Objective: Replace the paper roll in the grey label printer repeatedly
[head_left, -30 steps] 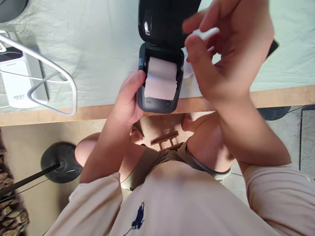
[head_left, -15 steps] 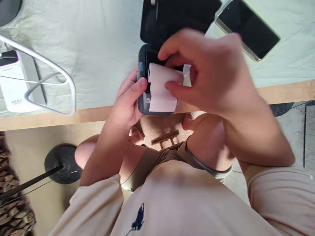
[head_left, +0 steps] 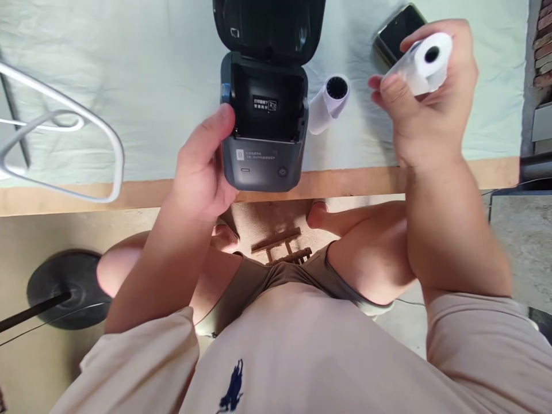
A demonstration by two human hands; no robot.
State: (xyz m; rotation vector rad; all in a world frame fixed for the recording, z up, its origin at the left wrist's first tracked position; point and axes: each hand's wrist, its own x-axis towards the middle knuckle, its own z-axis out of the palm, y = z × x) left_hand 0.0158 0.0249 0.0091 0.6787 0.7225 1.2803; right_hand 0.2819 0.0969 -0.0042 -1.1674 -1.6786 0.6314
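A small dark label printer (head_left: 263,164) is held at the table's front edge by my left hand (head_left: 204,164), thumb on its left side. Its black lid (head_left: 269,29) stands open, and the paper bay shows bare with a printed label inside. Out to the right, my right hand (head_left: 431,109) grips a white paper roll (head_left: 434,60), its dark core hole facing me. A second white roll (head_left: 323,109), with a black toothed core, lies on the table just right of the printer.
A phone (head_left: 399,31) lies at the back right, partly behind my right hand. On the left, a thick white cable (head_left: 116,144) loops over the table near a white box-shaped device (head_left: 11,144). The table's wooden edge (head_left: 345,187) runs in front of me; a round black stand base (head_left: 64,287) is on the floor.
The paper roll has come out of the printer bay and moved right in my right hand. My left hand still holds the printer. The second roll is now in plain sight.
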